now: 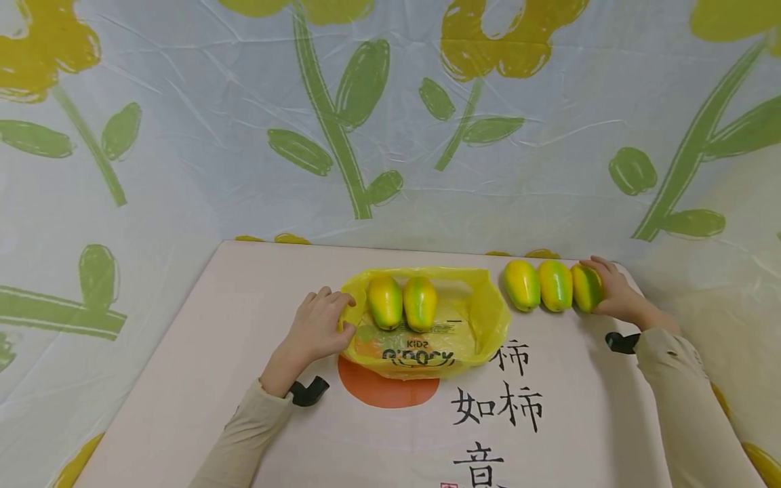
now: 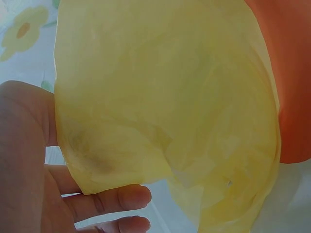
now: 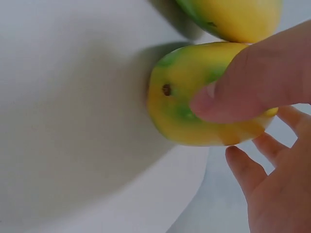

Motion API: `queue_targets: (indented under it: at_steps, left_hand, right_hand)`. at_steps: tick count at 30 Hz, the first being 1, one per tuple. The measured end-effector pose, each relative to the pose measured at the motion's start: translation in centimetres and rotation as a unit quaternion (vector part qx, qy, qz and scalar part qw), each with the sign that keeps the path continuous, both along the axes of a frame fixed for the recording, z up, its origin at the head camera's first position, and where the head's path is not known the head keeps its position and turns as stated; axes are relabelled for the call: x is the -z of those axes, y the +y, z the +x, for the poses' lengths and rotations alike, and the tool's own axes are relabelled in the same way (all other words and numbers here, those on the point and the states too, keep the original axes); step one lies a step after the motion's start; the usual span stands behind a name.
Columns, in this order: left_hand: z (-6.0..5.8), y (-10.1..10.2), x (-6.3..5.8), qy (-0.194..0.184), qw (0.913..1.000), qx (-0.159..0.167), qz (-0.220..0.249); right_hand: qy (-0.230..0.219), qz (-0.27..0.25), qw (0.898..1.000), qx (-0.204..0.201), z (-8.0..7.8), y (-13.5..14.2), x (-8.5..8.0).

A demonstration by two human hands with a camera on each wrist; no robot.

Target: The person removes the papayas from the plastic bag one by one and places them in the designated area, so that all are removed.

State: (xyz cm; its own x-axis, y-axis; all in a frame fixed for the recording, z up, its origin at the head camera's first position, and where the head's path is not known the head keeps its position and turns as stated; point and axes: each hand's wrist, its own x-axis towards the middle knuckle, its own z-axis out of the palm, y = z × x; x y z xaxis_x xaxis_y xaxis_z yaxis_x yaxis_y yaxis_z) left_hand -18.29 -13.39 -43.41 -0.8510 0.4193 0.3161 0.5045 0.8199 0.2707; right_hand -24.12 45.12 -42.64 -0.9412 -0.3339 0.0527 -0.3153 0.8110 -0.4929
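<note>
Gripping the rightmost yellow-green fruit point(image 1: 586, 289), the right hand point(image 1: 621, 296) is resting its thumb point(image 3: 238, 97) across the skin. This fruit is occupying the right end of a row of three along the tabletop point(image 1: 244, 305), its two neighbours point(image 1: 556, 286) lying to the left. The left hand point(image 1: 317, 324) is holding the left edge of the yellow bag point(image 1: 490, 318), in whose open mouth two similar fruits point(image 1: 385, 303) are lying side by side.
</note>
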Motion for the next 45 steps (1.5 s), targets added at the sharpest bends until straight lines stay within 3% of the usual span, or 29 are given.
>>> queue_targets:
  at_steps: [9, 17, 27, 34, 45]
  left_hand:
    - [0.0, 0.1, 0.0, -0.004, 1.0000, -0.001, -0.001]
    - [-0.1, 0.2, 0.3, 0.008, 0.9999, -0.014, 0.003]
    - [-0.1, 0.5, 0.5, 0.019, 0.9991, -0.035, 0.015]
    - [-0.1, 0.7, 0.7, 0.026, 0.9984, -0.046, 0.021]
    - [-0.3, 0.9, 0.8, 0.043, 0.9974, -0.048, 0.032]
  right_hand:
    - [0.033, -0.017, 0.999, -0.022, -0.1, -0.2, -0.8]
    - [0.058, -0.027, 0.997, -0.030, 0.3, -1.8, -2.5]
    - [0.114, -0.023, 0.991, -0.061, 1.6, -5.4, -4.5]
    - [0.108, -0.023, 0.992, -0.061, 3.0, -8.8, -6.6]
    - [0.149, -0.037, 0.985, -0.080, 4.7, -14.4, -9.0]
